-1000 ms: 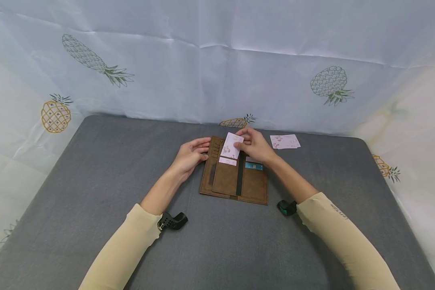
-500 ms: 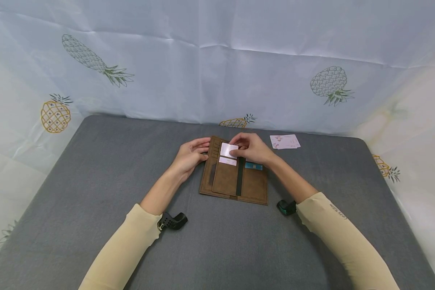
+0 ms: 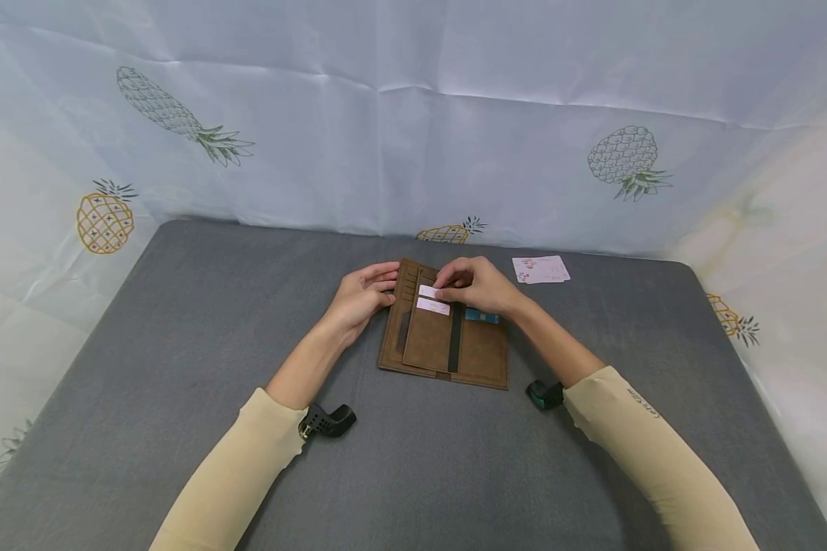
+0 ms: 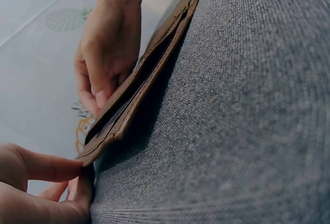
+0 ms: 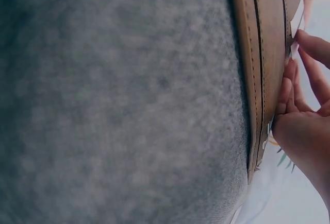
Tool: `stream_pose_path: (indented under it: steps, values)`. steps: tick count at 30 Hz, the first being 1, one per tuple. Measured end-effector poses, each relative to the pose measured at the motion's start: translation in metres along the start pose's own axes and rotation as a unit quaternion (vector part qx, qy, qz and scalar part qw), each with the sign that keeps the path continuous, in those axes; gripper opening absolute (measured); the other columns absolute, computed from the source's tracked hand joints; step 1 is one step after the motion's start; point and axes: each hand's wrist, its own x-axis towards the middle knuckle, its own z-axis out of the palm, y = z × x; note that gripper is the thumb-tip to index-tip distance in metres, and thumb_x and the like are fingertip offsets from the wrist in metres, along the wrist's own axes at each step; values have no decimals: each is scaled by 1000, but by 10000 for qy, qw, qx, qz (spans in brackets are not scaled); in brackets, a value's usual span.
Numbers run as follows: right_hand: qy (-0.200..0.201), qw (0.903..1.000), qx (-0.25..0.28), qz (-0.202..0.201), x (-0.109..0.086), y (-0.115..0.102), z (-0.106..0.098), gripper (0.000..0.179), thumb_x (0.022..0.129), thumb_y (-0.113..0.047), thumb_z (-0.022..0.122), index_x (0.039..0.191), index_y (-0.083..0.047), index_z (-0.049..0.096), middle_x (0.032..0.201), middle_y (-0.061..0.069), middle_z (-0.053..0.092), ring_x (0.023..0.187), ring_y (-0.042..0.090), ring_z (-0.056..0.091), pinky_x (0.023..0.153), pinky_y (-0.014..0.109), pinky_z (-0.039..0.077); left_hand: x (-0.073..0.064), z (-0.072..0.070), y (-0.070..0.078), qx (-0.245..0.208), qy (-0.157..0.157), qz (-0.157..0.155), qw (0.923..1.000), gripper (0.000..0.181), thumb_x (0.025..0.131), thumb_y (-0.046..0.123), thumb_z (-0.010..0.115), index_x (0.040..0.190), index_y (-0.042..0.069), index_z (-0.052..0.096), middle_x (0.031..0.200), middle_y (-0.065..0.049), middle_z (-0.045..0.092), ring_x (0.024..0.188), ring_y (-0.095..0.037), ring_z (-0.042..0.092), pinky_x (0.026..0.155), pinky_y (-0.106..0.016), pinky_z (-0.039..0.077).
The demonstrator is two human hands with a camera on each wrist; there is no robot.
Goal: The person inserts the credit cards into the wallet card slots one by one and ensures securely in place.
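Observation:
A brown wallet lies unfolded on the grey table. My left hand pinches its left edge; the left wrist view shows thumb and fingertips on the wallet's corner. With thumb and fingers, my right hand pinches a pale pink card, most of which sits inside an upper slot of the wallet's middle panel. Just below it, another pink card shows as a strip in its slot. In the right panel a blue card peeks out, partly covered by the right hand.
Several pink cards lie in a loose stack on the table, right of the wallet near the back edge. A pineapple-print curtain hangs behind. Black wrist devices sit at both sleeve cuffs.
The right hand has moved the pink card down into the upper slot, from almost fully exposed to a narrow strip. The left hand stays at the wallet's edge.

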Motion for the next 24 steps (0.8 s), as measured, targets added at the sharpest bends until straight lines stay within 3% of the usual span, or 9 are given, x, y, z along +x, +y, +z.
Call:
stream_pose_path:
  steps: [7,15,24]
  values:
    - [50,9998,-188,-33,0,1,-1,15,98,-12,81,111,-4,82,131,17,72,98,22,70,82,29,57,-2,1,2,-20,-2,-7,10000,69,97,-21,53,160,5,51,163,-16,51,148,-27,51,94,-17,56]
    - [230,9994,134,205,-3,-1,-6,22,98,-13,81,118,-4,81,118,17,80,94,13,75,84,23,60,-1,1,2,-15,-9,-34,10000,69,97,-22,53,161,5,51,164,-16,51,151,-28,50,95,-18,56]
    - [522,9960,462,558,-14,3,-35,36,101,-20,78,131,-1,75,126,16,77,101,6,73,89,23,58,-1,-1,2,20,-37,-38,10000,69,98,-20,53,161,6,50,165,-15,50,152,-28,49,105,-24,55]
